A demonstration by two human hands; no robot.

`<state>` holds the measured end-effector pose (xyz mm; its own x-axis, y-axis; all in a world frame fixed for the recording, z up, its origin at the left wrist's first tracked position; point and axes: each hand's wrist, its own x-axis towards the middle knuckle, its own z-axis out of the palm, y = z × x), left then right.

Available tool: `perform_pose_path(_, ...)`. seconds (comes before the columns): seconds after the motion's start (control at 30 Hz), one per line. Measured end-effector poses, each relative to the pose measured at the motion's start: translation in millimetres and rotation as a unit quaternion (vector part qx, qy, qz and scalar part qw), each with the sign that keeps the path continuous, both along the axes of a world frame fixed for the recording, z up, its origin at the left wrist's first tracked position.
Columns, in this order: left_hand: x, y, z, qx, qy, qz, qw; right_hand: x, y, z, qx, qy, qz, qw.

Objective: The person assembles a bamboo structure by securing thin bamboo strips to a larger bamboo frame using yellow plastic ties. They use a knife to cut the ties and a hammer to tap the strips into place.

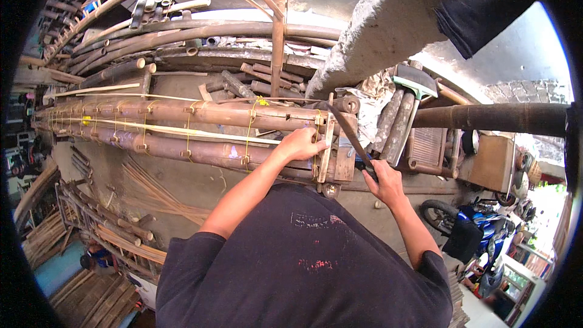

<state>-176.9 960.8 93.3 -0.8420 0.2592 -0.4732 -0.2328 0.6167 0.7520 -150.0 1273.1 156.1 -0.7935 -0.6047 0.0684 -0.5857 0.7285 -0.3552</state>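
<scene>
Right of centre, the right hand (385, 180) closes around a long, dark blade (350, 130) that slants toward the upper left, its handle (370, 172) mostly hidden in the fist. At centre, the left hand (300, 144) touches a pale wooden slat (330, 129) with fingers bent, though whether it pinches cannot be told. The slat crosses two brown bamboo poles (225, 112) tied with yellow cord (262, 101), narrowing leftward until their ends blur at the frame's left rim.

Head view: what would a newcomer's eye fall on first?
The long frame of brown bamboo poles, running from the far left to the centre. Then the long, dark, flat-bladed tool in the right hand, slanting at the frame's right end. Farther off, a blue-and-black motorcycle stands at lower right.
</scene>
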Motion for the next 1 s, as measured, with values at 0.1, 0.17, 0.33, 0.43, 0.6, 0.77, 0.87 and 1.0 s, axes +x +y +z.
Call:
perform_pose_path(0.1,-1.1,0.9,2.0,-0.008,-0.003,0.001,1.000,-2.8,8.2,-13.1,0.111,-0.020,-0.016,0.993)
perform_pose_path(0.17,5.4,0.0,0.7,-0.004,-0.001,0.020,1.000,-2.9,2.7,-5.8,0.048,0.008,-0.021,0.999)
perform_pose_path(0.33,-1.4,-0.3,-7.7,-0.010,0.011,-0.004,1.000,-2.5,5.6,-16.8,-0.008,0.012,-0.028,0.999)
perform_pose_path(0.43,-5.6,-1.2,0.9,-0.014,-0.022,-0.006,1.000,-3.0,8.2,-17.5,0.042,-0.008,-0.039,0.998)
perform_pose_path(0.6,4.0,-1.0,-8.3,0.007,0.033,0.033,0.999,-2.9,-2.3,-16.2,-0.100,0.035,-0.077,0.991)
perform_pose_path(0.77,-0.1,5.4,14.8,-0.057,0.009,0.001,0.998,11.4,6.7,-21.2,-0.058,0.014,-0.063,0.996)
perform_pose_path(0.87,-2.4,5.4,8.9,-0.053,-0.013,0.002,0.998,9.7,6.5,-13.8,0.042,-0.004,-0.055,0.998)
perform_pose_path(1.0,-2.0,4.6,-7.1,-0.038,0.007,-0.001,0.999,11.5,4.5,-16.8,-0.089,0.017,-0.064,0.994)
